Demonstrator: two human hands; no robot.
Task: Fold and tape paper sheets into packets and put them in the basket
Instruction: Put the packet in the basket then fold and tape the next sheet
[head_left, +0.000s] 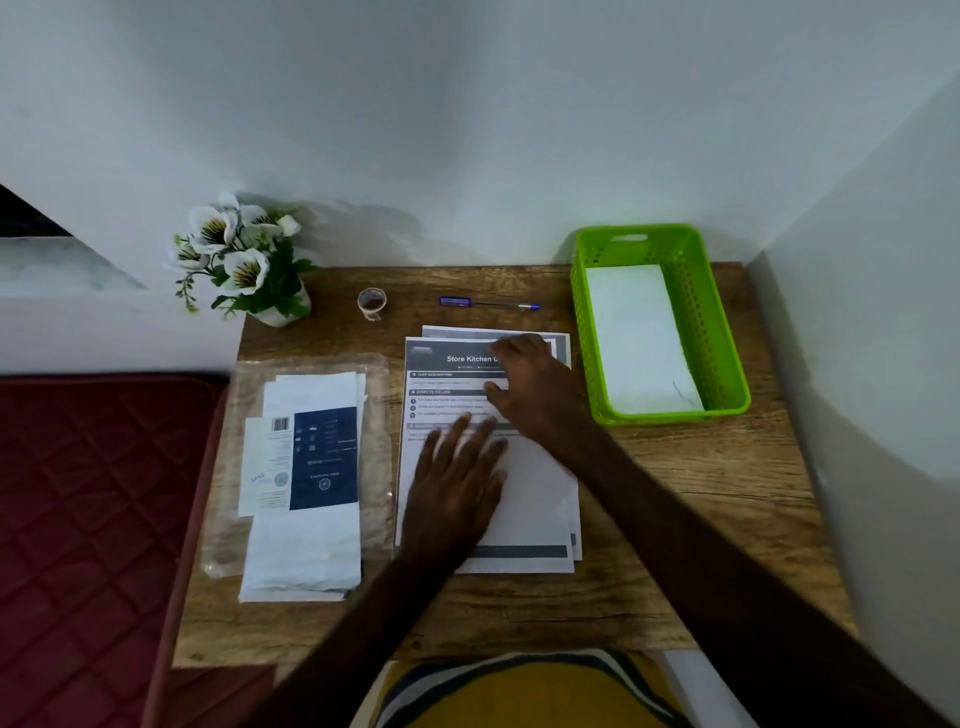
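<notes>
1. Yellow striped clothing (524, 691) is seen at the near edge of the table (675, 545), closest to the camera.
2. Stacked paper sheets (535, 499) are laid at the table's centre, printed side up, slightly fanned; a dark header band is seen on the top sheet.
3. Left hand (457, 483) is laid flat on the middle of the top sheet, fingers spread and straight; nothing is gripped.
4. Right hand (530, 384) is placed on the upper part of the stack, toward the far edge. Its fingers are bent downward onto the paper; whether a sheet edge is pinched cannot be told.
5. Green basket (727, 332) is set at the far right corner, just beside the stack. One white folded packet (639, 338) is seen lying flat inside it.
6. Tape roll (372, 302) and blue pen (488, 303) are placed near the far edge, beyond the stack, apart from each other.
7. Clear plastic sleeve with printed papers (311, 467) is laid along the left edge.
8. White flowers in a pot (244, 260) are noted at the far left corner.
</notes>
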